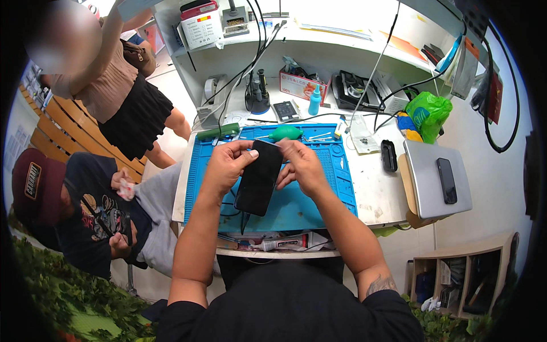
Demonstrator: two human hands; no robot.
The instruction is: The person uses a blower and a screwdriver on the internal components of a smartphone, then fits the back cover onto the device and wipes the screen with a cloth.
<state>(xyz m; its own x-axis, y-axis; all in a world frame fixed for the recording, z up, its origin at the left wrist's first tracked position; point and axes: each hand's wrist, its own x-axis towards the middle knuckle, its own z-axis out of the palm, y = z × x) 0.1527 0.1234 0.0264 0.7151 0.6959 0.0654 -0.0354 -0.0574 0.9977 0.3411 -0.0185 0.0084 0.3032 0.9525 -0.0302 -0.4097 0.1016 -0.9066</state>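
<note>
A black smartphone (258, 181) is held tilted above a blue repair mat (307, 199), its dark glossy face up. My left hand (226, 165) grips its upper left edge, with the thumb on the face near the top. At the upper right corner, my right hand (301, 167) has its fingers bent and pinched together; whatever small thing they may hold is too blurred to make out. Past the phone's top lies a green air blower (286, 133) on the mat. Thin tools (320, 137) rest beside it, and a dark cable runs under the phone.
Behind the mat stand a blue bottle (315, 100), a red-and-white box (302, 85) and a screwdriver holder (257, 100). A silver laptop (439, 176) bearing another phone (447, 180) sits right. An open drawer (285, 242) holds tubes. Two people are at left, one seated.
</note>
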